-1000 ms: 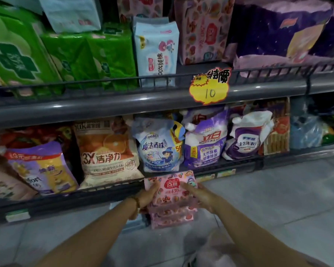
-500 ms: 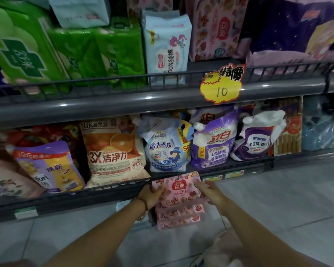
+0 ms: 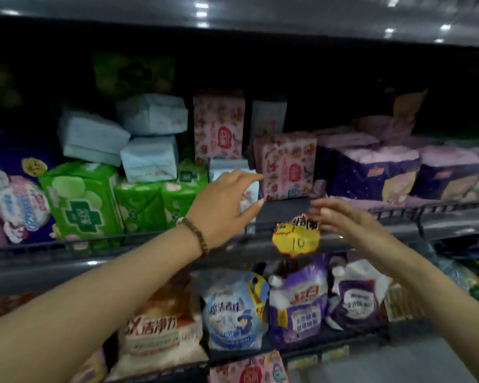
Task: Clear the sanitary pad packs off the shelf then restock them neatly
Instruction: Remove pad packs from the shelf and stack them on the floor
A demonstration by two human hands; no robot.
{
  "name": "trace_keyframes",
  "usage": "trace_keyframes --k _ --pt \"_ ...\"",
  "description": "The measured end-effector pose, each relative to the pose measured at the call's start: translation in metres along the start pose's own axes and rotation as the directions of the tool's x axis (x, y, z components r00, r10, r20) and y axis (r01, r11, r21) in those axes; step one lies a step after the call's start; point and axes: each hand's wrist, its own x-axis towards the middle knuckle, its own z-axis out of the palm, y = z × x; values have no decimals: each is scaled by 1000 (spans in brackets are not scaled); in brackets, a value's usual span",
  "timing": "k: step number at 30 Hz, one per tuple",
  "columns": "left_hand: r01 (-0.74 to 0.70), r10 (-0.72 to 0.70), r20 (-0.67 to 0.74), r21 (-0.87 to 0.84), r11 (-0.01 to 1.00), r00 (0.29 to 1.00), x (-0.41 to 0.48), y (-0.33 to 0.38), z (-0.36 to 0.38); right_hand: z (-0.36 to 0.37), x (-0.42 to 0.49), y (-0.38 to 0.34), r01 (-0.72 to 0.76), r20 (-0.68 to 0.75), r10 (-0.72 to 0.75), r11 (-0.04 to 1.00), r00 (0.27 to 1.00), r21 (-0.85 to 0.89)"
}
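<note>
**Q:** Where are the hands, and what do they hold?

**A:** Both are raised to the upper shelf (image 3: 67,265) and hold nothing. The left hand (image 3: 224,205) is spread, thumb and fingers apart, just left of the pink pack (image 3: 286,167). The right hand (image 3: 340,219) is motion-blurred but shows straight fingers above the price tag (image 3: 296,239), short of the pack.

**Q:** Where does the pack stand?

**A:** It stands upright near the shelf's front, with a bare patch of shelf before it. Purple packs (image 3: 371,172) sit close on its right, and a taller pack (image 3: 219,125) stands behind on its left.

**Q:** How will it handle?

**A:** It is probably light and soft, a padded block in slick film. It would dent under pressure and could slide from a loose pinch. The soundest hold is likely across its two narrow sides, one palm on each, lifting it clear of the rail (image 3: 440,212).

**Q:** What differs from a second earlier?

**A:** Then both hands gripped a stack of pink packs low, in front of the bottom shelf. Now the hands are empty and up at the upper shelf. The stack (image 3: 249,369) shows only at the lower edge, and the view is tipped upward, bringing the shelf's dark back into sight.
</note>
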Motion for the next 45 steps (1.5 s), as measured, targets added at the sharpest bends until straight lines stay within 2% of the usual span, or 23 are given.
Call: trace_keyframes --k 2,5,6,8,11,13,16,20,21,23,28,33,36,40,42,45 --pt "-4 4 1 119 993 1000 33 -13 5 -12 32 -12 58 -125 -59 998 990 -10" --pt "93 -129 118 275 957 985 62 -32 19 -15 82 -18 95 -202 -99 995 974 -27" --pt "144 -192 147 286 947 970 66 -37 24 -15 98 -17 95 -207 -106 994 972 -61" --pt "244 -299 187 267 932 936 68 -42 32 -15 128 -13 131 -207 -181 963 962 -235" --pt "269 -332 209 281 921 920 68 -48 40 -19 173 -15 206 -119 -319 813 940 -545" --pt "271 -337 221 282 920 915 71 -49 41 -25 197 -20 126 -73 -235 730 969 -672" --pt "276 -342 217 282 919 915 71 -50 42 -35 219 -30 4 -34 -48 632 998 -775" --pt "268 -330 188 293 918 925 70 -53 44 -38 224 -44 30 43 38 291 998 -956" --pt "267 -329 186 294 918 926 71 -53 44 -38 222 -45 36 48 43 233 998 -972" --pt "275 -336 183 292 916 924 71 -53 44 -37 213 -48 34 38 17 211 999 -977" --pt "286 -353 203 300 910 913 72 -48 41 -34 180 -43 98 47 -168 316 985 -944" --pt "281 -354 157 358 890 922 72 -37 36 -30 157 -37 91 57 -217 148 974 -985" --pt "313 -383 149 353 881 912 67 -24 35 -27 140 -43 80 15 -274 229 962 -970" --pt "326 -365 149 232 917 919 56 0 26 -31 108 -59 30 -162 -323 517 932 -855" --pt "338 -349 125 102 935 929 51 15 19 -33 88 -70 58 -258 -364 669 895 -741" --pt "359 -350 81 -250 899 933 46 42 10 -38 51 -84 120 -420 -360 859 833 -497"
